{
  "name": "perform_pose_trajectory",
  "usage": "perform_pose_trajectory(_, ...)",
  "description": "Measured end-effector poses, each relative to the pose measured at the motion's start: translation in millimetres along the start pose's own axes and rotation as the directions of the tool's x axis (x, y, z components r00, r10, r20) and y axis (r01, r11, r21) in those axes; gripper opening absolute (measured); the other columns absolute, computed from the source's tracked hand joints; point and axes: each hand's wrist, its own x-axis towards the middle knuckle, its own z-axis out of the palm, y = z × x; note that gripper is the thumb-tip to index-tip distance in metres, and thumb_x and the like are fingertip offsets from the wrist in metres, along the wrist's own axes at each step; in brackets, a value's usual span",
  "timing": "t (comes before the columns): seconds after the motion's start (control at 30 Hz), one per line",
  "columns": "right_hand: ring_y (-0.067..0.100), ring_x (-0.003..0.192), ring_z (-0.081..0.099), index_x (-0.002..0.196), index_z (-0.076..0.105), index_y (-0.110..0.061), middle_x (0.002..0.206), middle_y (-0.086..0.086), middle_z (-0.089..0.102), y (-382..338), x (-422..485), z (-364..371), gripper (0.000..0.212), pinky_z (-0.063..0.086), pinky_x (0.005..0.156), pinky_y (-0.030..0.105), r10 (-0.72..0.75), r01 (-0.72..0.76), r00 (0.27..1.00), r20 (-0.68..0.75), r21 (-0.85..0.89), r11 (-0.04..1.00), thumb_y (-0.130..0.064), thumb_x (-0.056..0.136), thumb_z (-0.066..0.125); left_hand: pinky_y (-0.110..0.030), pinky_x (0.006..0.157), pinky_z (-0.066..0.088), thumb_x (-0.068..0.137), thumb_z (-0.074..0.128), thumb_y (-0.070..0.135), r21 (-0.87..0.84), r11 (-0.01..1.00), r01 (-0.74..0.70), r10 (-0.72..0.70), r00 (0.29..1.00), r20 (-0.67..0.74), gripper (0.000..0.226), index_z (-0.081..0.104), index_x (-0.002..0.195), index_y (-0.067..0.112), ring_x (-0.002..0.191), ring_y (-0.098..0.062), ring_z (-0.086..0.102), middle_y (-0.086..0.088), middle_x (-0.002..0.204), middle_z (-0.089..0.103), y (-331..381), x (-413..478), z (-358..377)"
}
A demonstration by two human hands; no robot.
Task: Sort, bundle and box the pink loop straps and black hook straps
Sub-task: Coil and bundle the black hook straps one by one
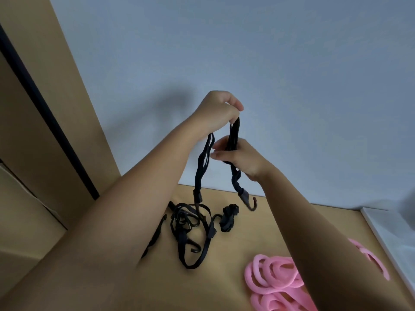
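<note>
Foreground: both forearms fill the lower frame and block much of the worktop [258, 232], a tan, wood-toned surface. The pink loops [271, 279] lie on it at lower right in a loose heap. The right forearm covers part of the heap and the bottom edge cuts it off, so no count is possible. A further pink piece [372, 259] shows on the far side of that forearm, near a white slab [386, 234] cut by the right edge. What the slab is cannot be told.

Mid-worktop: a tangled pile [190, 223] of black straps with hooks lies loose, its left part hidden behind the left forearm. Just beside it, to the right, sits a small black knot [229, 217], too blurred to make out.

Above the worktop: the held straps [203, 162], several black ones together, hang folded in an inverted V. The left hand [219, 111] pinches the fold at the top, fingers curled tight on it. The right hand [241, 157], lower, has fingers and thumb wrapped round the right leg. A hook [252, 204] hangs at that leg's end. The left leg's end drops to the pile; whether it touches cannot be told.

Beyond: a plain grey-blue wall [247, 52] carries the hands' shadow. At left stands a tan panel [71, 108] with a black strip [46, 113] running along it, both cut by the frame.
</note>
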Motion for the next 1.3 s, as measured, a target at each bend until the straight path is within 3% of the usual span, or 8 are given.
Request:
perform_pose_trajectory(0.2, 0.015, 0.067, 0.055, 0.089, 0.055, -0.015, 0.067, -0.004, 0.055, 8.4, -2.7, 9.0, 0.029, 0.046, 0.075, 0.032, -0.018, -0.007, 0.994, 0.112, 0.226, 0.974, -0.021, 0.068, 0.074, -0.011, 0.035, 0.025, 0.073, 0.042, -0.011, -0.117, 0.993, -0.03, 0.024, 0.998, -0.059, 0.026, 0.057, 0.069, 0.01, 0.037, -0.001, 0.035, 0.015, 0.04, 0.041, 8.3, 0.3, 4.2)
perform_pose_trajectory(0.33, 0.008, 0.067, 0.057, 0.117, 0.052, -0.011, 0.063, -0.013, 0.057, 24.4, -2.4, 20.7, 0.061, 0.047, 0.089, 0.039, 0.003, -0.021, 0.998, 0.057, 0.32, 0.947, -0.025, 0.063, 0.078, -0.011, 0.035, 0.02, 0.075, 0.039, -0.012, -0.171, 0.985, -0.03, 0.014, 0.995, -0.097, 0.027, 0.052, 0.065, 0.009, 0.026, -0.002, 0.029, 0.016, 0.029, 0.035, 10.7, 3.2, -1.0)
perform_pose_trajectory(0.57, 0.017, 0.083, 0.058, 0.121, 0.043, -0.011, 0.086, 0.006, 0.056, 34.2, -6.2, 20.1, 0.06, 0.048, 0.087, 0.033, 0.007, -0.014, 0.999, 0.034, 0.231, 0.973, -0.01, 0.072, 0.078, -0.012, 0.033, 0.019, 0.076, 0.038, -0.012, -0.18, 0.982, -0.053, 0.03, 0.991, -0.13, 0.028, 0.049, 0.061, 0.009, 0.027, -0.001, 0.028, 0.015, 0.029, 0.036, 7.2, 5.7, -8.6)
perform_pose_trajectory(0.7, 0.015, 0.083, 0.059, 0.102, 0.056, -0.017, 0.084, 0.0, 0.062, 42.0, -12.4, 16.1, 0.029, 0.045, 0.091, 0.032, 0.074, -0.093, 0.993, 0.091, 0.234, 0.968, -0.001, 0.08, 0.068, -0.012, 0.033, 0.019, 0.076, 0.04, -0.012, -0.174, 0.983, -0.054, 0.026, 0.987, -0.161, 0.029, 0.049, 0.059, 0.01, 0.027, -0.001, 0.029, 0.015, 0.029, 0.035, 1.1, 8.3, -8.5)
perform_pose_trajectory(0.9, 0.013, 0.062, 0.053, 0.069, 0.056, -0.016, 0.067, 0.001, 0.058, 48.5, -5.3, 22.3, 0.018, 0.045, 0.065, 0.024, -0.033, 0.005, 0.977, -0.209, -0.133, 0.991, -0.013, 0.084, 0.067, -0.016, 0.038, 0.021, 0.075, 0.038, -0.012, -0.229, 0.973, -0.026, -0.025, 0.975, -0.219, 0.028, 0.047, 0.059, 0.009, 0.036, -0.002, 0.029, 0.016, 0.03, 0.035, -8.6, 10.7, -10.1)
perform_pose_trajectory(1.0, 0.013, 0.059, 0.041, 0.069, 0.054, -0.016, 0.066, 0.003, 0.049, 54.7, -4.2, 28.0, 0.02, 0.037, 0.057, 0.021, 0.008, -0.024, 0.924, -0.383, -0.035, 0.999, -0.018, 0.086, 0.065, -0.015, 0.04, 0.014, 0.075, 0.036, -0.013, -0.372, 0.928, -0.015, -0.08, 0.968, -0.239, 0.028, 0.048, 0.06, 0.009, 0.032, -0.006, 0.021, 0.014, 0.034, 0.029, -12.6, 13.6, -14.0)
perform_pose_trajectory(1.1, 0.013, 0.066, 0.04, 0.094, 0.061, -0.003, 0.075, 0.003, 0.044, 55.5, -7.1, 33.9, 0.026, 0.04, 0.059, 0.019, 0.22, -0.119, 0.926, -0.305, 0.318, 0.941, -0.029, 0.091, 0.059, -0.015, 0.04, 0.014, 0.076, 0.035, -0.012, -0.451, 0.892, -0.022, -0.105, 0.961, -0.255, 0.029, 0.047, 0.061, 0.01, 0.033, -0.007, 0.019, 0.011, 0.037, 0.027, -14.0, 16.1, -15.2)
perform_pose_trajectory(1.3, 0.013, 0.059, 0.035, 0.098, 0.058, 0.008, 0.06, -0.004, 0.035, 57.8, -11.4, 48.4, 0.048, 0.037, 0.056, 0.022, 0.129, -0.12, 0.991, -0.017, 0.272, 0.955, -0.039, 0.094, 0.051, -0.017, 0.041, 0.012, 0.078, 0.033, -0.011, -0.607, 0.794, -0.022, -0.167, 0.953, -0.252, 0.029, 0.045, 0.064, 0.011, 0.035, -0.008, 0.017, 0.011, 0.04, 0.026, -11.8, 17.8, -9.7)
